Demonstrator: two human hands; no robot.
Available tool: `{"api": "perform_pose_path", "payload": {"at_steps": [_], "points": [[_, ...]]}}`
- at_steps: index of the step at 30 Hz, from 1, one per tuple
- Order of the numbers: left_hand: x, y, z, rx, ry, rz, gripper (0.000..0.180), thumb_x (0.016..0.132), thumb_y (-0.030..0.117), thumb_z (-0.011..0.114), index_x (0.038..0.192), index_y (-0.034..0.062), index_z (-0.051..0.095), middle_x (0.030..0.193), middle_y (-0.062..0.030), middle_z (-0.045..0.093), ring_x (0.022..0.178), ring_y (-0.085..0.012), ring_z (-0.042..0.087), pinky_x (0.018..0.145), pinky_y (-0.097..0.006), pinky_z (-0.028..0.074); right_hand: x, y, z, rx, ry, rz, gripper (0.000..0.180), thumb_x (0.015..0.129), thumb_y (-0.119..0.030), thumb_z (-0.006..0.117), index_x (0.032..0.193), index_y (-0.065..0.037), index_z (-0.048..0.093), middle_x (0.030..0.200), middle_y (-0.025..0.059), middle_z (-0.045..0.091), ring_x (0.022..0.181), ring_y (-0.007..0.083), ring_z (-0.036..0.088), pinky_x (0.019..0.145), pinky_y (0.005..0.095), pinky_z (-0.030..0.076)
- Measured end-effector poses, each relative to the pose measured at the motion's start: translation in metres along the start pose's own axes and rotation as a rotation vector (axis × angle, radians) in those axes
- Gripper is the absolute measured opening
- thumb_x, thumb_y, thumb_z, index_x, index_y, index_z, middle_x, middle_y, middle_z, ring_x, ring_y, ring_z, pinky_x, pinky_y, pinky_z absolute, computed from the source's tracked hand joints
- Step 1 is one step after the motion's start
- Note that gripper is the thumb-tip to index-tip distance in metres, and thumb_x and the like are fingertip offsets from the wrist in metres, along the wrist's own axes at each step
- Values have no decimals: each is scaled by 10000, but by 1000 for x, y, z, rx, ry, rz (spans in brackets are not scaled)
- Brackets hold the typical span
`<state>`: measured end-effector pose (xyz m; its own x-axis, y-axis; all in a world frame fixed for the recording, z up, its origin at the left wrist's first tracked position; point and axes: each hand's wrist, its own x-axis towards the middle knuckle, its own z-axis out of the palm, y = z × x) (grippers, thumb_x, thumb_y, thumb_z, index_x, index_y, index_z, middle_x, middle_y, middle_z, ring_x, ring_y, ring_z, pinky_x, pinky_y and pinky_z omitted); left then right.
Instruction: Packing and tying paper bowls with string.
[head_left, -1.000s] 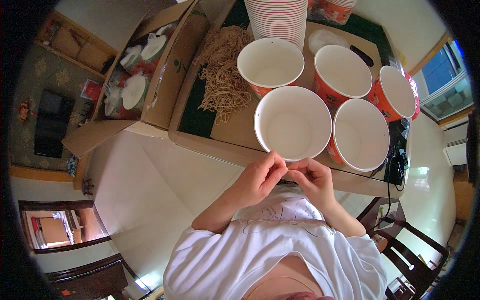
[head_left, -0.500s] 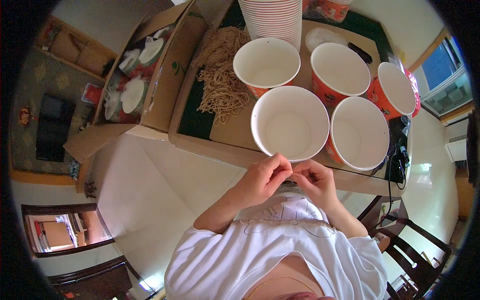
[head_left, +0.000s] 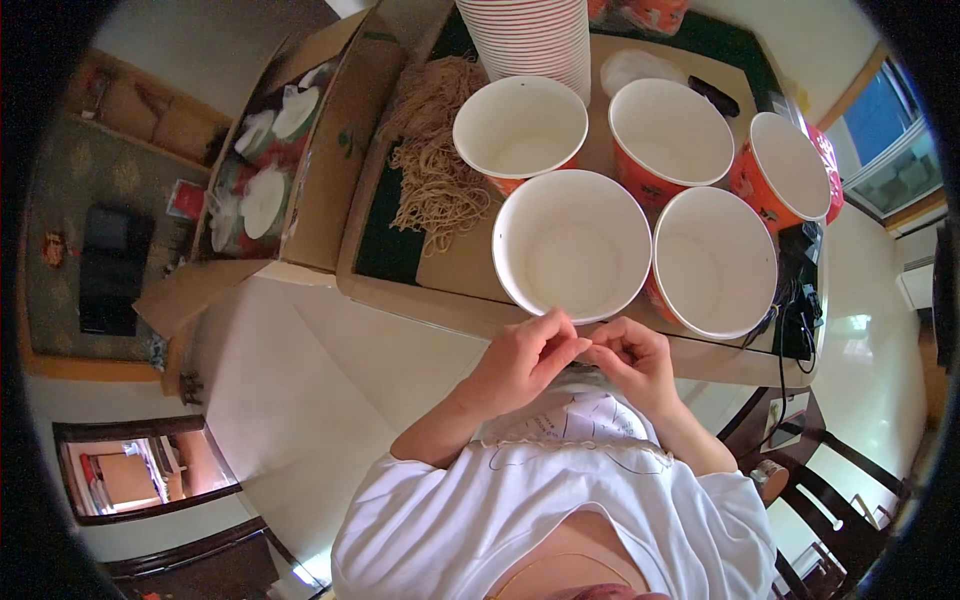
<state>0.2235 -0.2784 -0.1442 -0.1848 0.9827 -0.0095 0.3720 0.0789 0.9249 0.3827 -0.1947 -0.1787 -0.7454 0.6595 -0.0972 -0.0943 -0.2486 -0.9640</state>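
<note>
My left hand (head_left: pixel 535 355) and my right hand (head_left: pixel 634 362) meet fingertip to fingertip just in front of the nearest paper bucket (head_left: pixel 572 245), at its near rim. Both are closed in a pinch; whatever lies between the fingertips is too small to make out. White inside, the bucket stands upright with its mouth up. Around it stand a paper bucket (head_left: pixel 716 262) to the right, one behind it (head_left: pixel 521 126), and two more red-sided buckets (head_left: pixel 671 133) farther right. A tangled heap of tan string (head_left: pixel 440 165) lies to the left.
A tall stack of nested paper buckets (head_left: pixel 525 40) rises at the back of the table (head_left: pixel 440 306). On the left, an open cardboard box (head_left: pixel 330 170) holds bagged buckets. Black cables (head_left: pixel 797 300) hang over the right table edge, near a dark chair (head_left: pixel 825 500).
The view has shifted a little, so the buckets sit slightly farther left in it. My hands keep the same pinch, with only a slight movement of the fingers.
</note>
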Motion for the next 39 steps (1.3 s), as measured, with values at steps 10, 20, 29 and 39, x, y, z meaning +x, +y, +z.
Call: {"api": "perform_pose_path", "payload": {"at_steps": [10,20,29,39], "points": [[0,-7,1,-22,24,-34,199,916,172,534,814,0,538,622,-142,555,524,-231,544,491,-323,405,0,1,-3,-60,22,-58,36,855,-10,605,890,-4,599,710,-48,565,570,-27,387,485,141,283],[3,-1,5,16,24,-10,191,914,150,525,795,3,499,613,-146,545,512,-221,537,483,-328,404,0,1,0,9,22,-65,37,864,3,596,897,18,592,769,-8,612,648,-12,486,550,135,380],[1,2,4,40,-22,-17,170,919,138,505,813,10,467,636,-158,546,575,-300,581,516,-362,427,-1,3,3,12,22,-67,55,862,-6,603,912,15,595,756,-18,600,633,-17,463,531,137,354],[-2,1,2,9,-22,33,95,926,112,465,878,35,436,713,-161,571,667,-357,601,558,-405,447,3,0,5,7,12,-23,58,866,-24,606,902,21,598,761,-1,612,655,2,499,559,141,384]]}}
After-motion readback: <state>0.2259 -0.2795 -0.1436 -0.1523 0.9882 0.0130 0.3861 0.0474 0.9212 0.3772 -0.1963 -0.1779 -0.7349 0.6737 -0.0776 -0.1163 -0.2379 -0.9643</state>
